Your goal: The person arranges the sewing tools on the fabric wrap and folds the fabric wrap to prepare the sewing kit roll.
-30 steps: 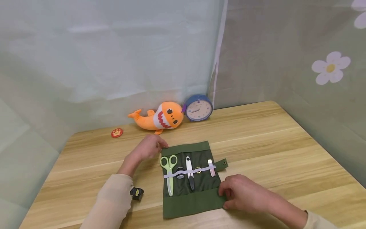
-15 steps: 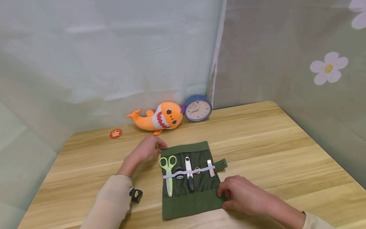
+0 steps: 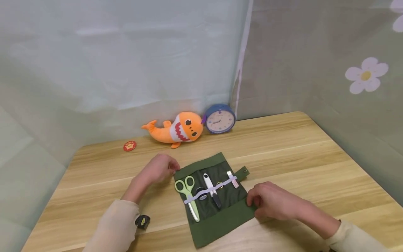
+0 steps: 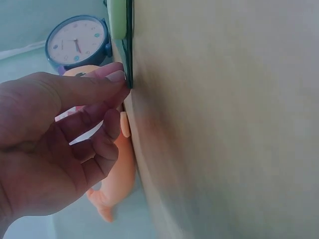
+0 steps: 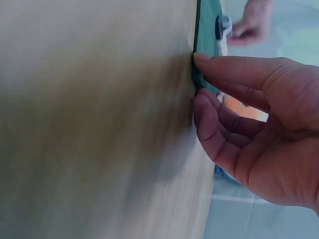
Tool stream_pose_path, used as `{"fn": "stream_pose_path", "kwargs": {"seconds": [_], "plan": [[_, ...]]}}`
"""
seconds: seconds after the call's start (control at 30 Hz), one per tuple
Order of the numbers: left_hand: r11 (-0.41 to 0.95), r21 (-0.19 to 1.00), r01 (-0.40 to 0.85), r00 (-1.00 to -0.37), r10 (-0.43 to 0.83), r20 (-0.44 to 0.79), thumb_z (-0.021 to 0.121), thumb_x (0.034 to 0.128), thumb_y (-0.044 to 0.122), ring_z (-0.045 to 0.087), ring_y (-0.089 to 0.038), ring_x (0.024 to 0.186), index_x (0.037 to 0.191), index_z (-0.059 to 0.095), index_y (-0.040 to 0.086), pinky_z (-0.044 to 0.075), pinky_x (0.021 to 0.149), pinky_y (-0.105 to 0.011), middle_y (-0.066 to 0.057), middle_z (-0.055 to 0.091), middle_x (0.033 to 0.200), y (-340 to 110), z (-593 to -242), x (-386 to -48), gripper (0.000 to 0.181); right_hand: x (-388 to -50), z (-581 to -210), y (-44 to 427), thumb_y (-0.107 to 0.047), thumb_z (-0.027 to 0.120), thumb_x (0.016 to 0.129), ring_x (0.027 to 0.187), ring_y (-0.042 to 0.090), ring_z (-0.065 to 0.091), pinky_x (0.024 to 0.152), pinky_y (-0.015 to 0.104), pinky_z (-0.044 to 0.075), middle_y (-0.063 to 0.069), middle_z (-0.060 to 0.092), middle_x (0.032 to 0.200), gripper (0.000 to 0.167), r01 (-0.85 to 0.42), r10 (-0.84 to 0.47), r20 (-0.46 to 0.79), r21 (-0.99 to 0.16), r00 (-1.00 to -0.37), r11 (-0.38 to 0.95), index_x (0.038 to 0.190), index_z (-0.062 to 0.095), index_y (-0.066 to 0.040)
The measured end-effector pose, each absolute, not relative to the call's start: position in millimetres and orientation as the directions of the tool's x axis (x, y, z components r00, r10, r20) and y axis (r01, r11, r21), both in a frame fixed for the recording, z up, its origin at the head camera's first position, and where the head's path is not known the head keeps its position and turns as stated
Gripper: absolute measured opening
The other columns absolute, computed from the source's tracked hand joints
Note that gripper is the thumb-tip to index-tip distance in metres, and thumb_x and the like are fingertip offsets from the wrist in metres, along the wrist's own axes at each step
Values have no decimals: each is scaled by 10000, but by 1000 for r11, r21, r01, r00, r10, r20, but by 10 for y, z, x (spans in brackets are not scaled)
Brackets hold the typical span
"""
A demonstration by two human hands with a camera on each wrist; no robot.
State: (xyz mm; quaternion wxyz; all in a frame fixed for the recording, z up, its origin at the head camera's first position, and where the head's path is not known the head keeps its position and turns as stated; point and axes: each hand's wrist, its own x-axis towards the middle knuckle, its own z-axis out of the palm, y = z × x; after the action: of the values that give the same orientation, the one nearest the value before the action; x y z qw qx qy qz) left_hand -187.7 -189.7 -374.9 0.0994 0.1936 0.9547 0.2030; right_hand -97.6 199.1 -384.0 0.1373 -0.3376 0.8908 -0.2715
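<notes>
A dark green fabric tool roll [image 3: 220, 224] lies unfolded and slanted on the table. Its pale elastic strap crosses light green scissors [image 3: 187, 196], a dark round spool-like item [image 3: 201, 193], a white-and-black handled tool [image 3: 212, 190], a small gold ring [image 3: 219, 185] and a small white-and-pink item [image 3: 233, 179]. My left hand [image 3: 160, 167] pinches the roll's far left corner; the left wrist view shows thumb and finger meeting on the cloth. At the near right corner, my right hand [image 3: 277, 200] pinches the edge, thumb on one face in the right wrist view.
An orange plush shark [image 3: 176, 129] and a blue alarm clock [image 3: 220, 119] stand along the back of the wooden table [image 3: 299, 150]. A red round badge [image 3: 129, 146] lies back left. Beside my left sleeve is a small black object [image 3: 143, 222]. The roll's snap tab [image 3: 242, 173] sticks out rightward.
The tool roll has turned counterclockwise on the table between my hands. My right hand has moved up and right, and my left slightly down and left, both keeping their corners.
</notes>
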Motion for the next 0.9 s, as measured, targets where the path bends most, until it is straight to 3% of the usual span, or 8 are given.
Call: {"fn": "stream_pose_path", "kwargs": {"seconds": [0.23,0.4,0.63,0.77,0.9], "plan": [[858,379,346,-910,405,-85,728,896,-37,626,-142,798,908,788,92,566,829,-426,13,716,814,-1925,-3733,-1636,143,-1293,-3778,2129,66,839,733,721,11,541,663,236,476,-110,617,774,314,-445,-660,-146,-630,-737,636,866,696,-180],[865,383,325,-907,400,-132,734,867,-51,569,-132,735,977,756,84,518,725,-345,19,662,781,-1912,-3696,-1487,175,-1507,-3747,2194,99,799,755,714,36,557,665,239,487,-98,637,780,294,-399,-629,-189,-630,-754,667,842,694,-162],[871,400,285,-886,398,-237,857,809,-16,515,-141,639,1231,655,147,421,629,-307,27,560,704,-1881,-3635,-1321,496,-1719,-3728,2167,111,785,764,742,55,582,690,251,498,-85,697,798,269,-429,-579,-123,-552,-806,715,823,733,-147],[894,378,243,-882,366,-299,939,738,57,544,-187,753,1459,560,211,485,726,-395,-13,599,812,-1857,-3619,-1276,829,-1779,-3751,2100,82,782,816,811,127,677,747,330,562,-32,770,856,209,-455,-533,-27,-486,-846,746,863,797,-121],[911,356,209,-868,341,-362,994,687,175,647,-280,1077,1592,433,223,527,996,-541,-108,705,1201,-1817,-3618,-1229,1066,-1791,-3761,2039,-27,801,885,874,195,714,791,404,584,13,782,933,95,-481,-516,32,-416,-856,772,958,836,-77]]}}
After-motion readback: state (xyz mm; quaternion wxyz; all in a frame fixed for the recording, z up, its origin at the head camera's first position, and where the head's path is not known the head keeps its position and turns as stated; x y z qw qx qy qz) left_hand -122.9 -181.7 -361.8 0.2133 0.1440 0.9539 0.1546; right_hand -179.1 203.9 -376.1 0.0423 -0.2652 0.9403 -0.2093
